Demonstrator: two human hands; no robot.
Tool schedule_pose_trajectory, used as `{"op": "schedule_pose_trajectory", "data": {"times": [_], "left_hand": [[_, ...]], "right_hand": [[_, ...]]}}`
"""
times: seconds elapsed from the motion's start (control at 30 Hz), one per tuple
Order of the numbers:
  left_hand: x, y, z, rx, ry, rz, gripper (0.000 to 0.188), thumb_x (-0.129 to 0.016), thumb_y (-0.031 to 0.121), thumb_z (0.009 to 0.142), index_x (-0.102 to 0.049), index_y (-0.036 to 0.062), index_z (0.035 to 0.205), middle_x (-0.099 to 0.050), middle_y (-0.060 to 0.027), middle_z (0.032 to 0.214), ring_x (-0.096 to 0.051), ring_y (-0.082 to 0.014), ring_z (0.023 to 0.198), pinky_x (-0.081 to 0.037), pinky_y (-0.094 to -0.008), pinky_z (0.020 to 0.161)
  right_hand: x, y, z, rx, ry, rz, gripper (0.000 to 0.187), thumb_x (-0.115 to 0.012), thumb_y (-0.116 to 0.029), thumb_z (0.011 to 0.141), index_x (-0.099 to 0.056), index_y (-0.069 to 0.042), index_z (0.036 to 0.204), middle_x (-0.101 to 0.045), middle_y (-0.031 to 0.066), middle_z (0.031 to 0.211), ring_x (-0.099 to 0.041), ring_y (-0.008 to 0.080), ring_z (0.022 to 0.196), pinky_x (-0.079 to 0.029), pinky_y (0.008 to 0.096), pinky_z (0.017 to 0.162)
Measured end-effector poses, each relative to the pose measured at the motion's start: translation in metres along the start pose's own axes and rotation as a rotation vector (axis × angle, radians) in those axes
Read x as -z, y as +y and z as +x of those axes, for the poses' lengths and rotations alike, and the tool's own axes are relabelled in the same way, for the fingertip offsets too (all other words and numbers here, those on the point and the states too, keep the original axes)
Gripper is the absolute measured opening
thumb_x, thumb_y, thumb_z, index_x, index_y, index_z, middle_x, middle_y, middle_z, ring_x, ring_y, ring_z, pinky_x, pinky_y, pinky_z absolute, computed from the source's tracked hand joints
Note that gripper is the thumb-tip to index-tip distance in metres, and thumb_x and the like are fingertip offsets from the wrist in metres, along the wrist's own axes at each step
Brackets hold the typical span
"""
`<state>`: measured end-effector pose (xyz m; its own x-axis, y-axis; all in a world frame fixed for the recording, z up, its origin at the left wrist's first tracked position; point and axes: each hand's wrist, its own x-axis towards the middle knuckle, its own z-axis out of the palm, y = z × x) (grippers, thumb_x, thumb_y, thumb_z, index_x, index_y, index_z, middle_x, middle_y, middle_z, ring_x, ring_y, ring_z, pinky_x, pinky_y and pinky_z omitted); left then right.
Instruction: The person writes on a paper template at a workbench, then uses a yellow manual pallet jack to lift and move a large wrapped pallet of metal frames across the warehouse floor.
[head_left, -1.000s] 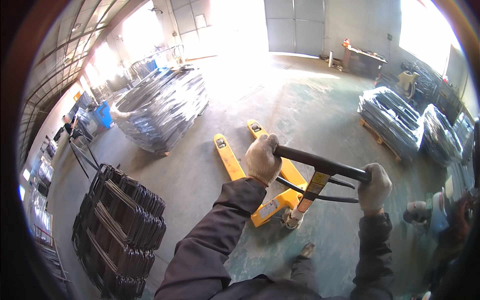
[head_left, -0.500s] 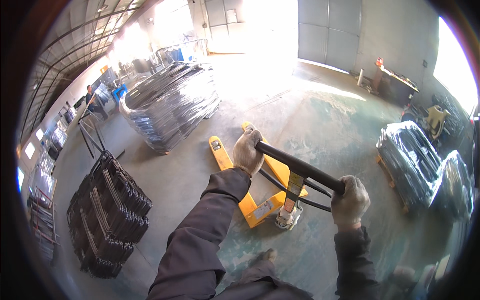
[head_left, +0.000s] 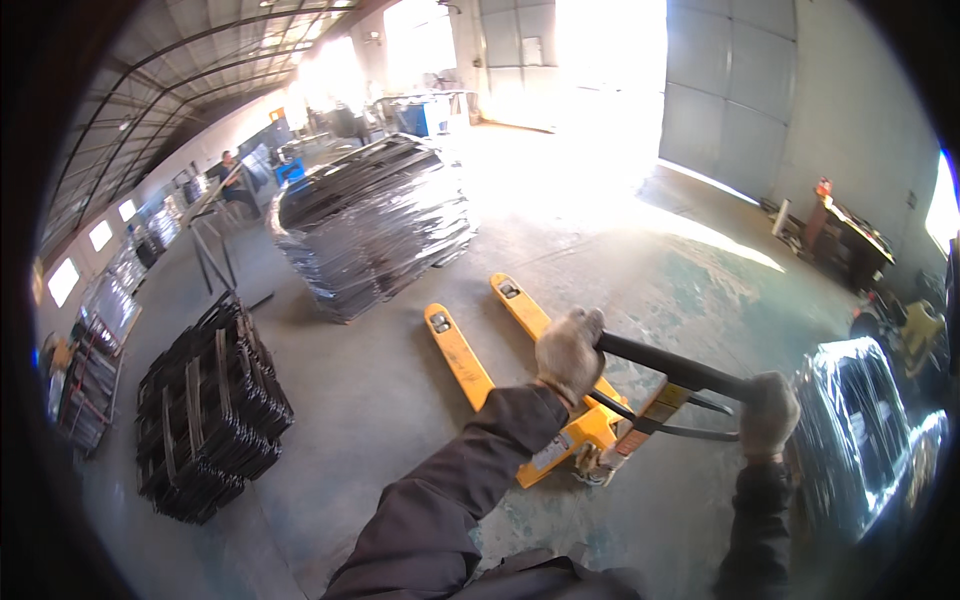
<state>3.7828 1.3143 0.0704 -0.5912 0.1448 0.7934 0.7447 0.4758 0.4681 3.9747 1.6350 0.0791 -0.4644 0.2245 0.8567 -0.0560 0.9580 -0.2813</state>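
A yellow pallet jack stands on the floor before me, its two bare forks pointing away toward the left. Both of my gloved hands are closed around its black handle bar. My left hand grips the bar's left end and my right hand its right end, with the right one slightly blurred. Below the bar, the handle's lower loop and shaft run down to the jack's yellow body. Beyond the fork tips sits a large stack of dark metal parts wrapped in clear film.
Dark metal frames are stacked on the floor at left. Film-wrapped goods stand close by my right hand. A dark cabinet is against the right wall. A person is at the far left, near a blue object.
My hands and the handle bar have shifted right in the view. The forks have swung to point more toward the wrapped stack. The surroundings have also slid right as my view turned left.
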Motion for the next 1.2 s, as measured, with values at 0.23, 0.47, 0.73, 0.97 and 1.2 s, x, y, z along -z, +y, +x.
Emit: {"op": "schedule_pose_trajectory", "data": {"times": [0.23, 0.47, 0.73, 0.97, 1.2], "left_hand": [[-0.078, 0.068, -0.012, 0.086, 0.036, 0.116, 0.026, -0.078, -0.004, 0.083, -0.067, 0.0144, 0.096, -0.067, -0.0134, 0.09, -0.073, -0.0438, 0.084, -0.056, -0.0537, 0.072], [-0.16, 0.157, -0.043, 0.165, 0.125, 0.321, 0.026, -0.088, 0.003, 0.08, -0.069, 0.013, 0.095, -0.071, -0.011, 0.089, -0.074, -0.0406, 0.077, -0.058, -0.0523, 0.07], [-0.228, 0.279, -0.145, 0.505, -0.344, 0.447, 0.022, -0.083, 0.012, 0.073, -0.079, 0.0158, 0.095, -0.077, -0.0105, 0.091, -0.077, -0.0418, 0.088, -0.06, -0.0537, 0.08], [-0.302, 0.348, -0.267, 0.762, -0.616, 0.507, 0.023, -0.08, 0.021, 0.079, -0.083, 0.0185, 0.101, -0.081, -0.012, 0.099, -0.078, -0.0451, 0.099, -0.063, -0.0559, 0.091], [-0.334, 0.402, -0.301, 0.71, -0.505, 0.579, 0.023, -0.08, 0.021, 0.08, -0.085, 0.0182, 0.102, -0.082, -0.0111, 0.103, -0.079, -0.0437, 0.1, -0.063, -0.0546, 0.091]], "right_hand": [[-0.084, 0.169, 0.086, 0.044, -0.123, 0.311, 0.021, -0.081, 0.009, 0.083, -0.072, -0.008, 0.091, -0.074, 0.0136, 0.086, -0.078, 0.0366, 0.08, -0.059, 0.0423, 0.074], [-0.109, 0.284, 0.113, 0.226, -0.272, 0.472, 0.025, -0.082, 0.006, 0.076, -0.079, -0.015, 0.089, -0.077, 0.0099, 0.085, -0.079, 0.0361, 0.08, -0.06, 0.0447, 0.072], [-0.05, 0.41, 0.064, 0.541, -0.879, 0.573, 0.01, -0.09, -0.017, 0.083, -0.083, -0.02, 0.089, -0.077, 0.0074, 0.079, -0.078, 0.0377, 0.075, -0.062, 0.0509, 0.07], [-0.003, 0.473, -0.048, 0.639, -1.239, 0.413, 0.026, -0.094, -0.044, 0.092, -0.084, -0.02, 0.09, -0.081, 0.007, 0.084, -0.082, 0.0373, 0.087, -0.064, 0.0534, 0.085], [0.035, 0.52, -0.061, 0.624, -1.173, 0.455, 0.024, -0.095, -0.04, 0.092, -0.084, -0.019, 0.089, -0.084, 0.0075, 0.088, -0.084, 0.0352, 0.09, -0.064, 0.0511, 0.088]]}}
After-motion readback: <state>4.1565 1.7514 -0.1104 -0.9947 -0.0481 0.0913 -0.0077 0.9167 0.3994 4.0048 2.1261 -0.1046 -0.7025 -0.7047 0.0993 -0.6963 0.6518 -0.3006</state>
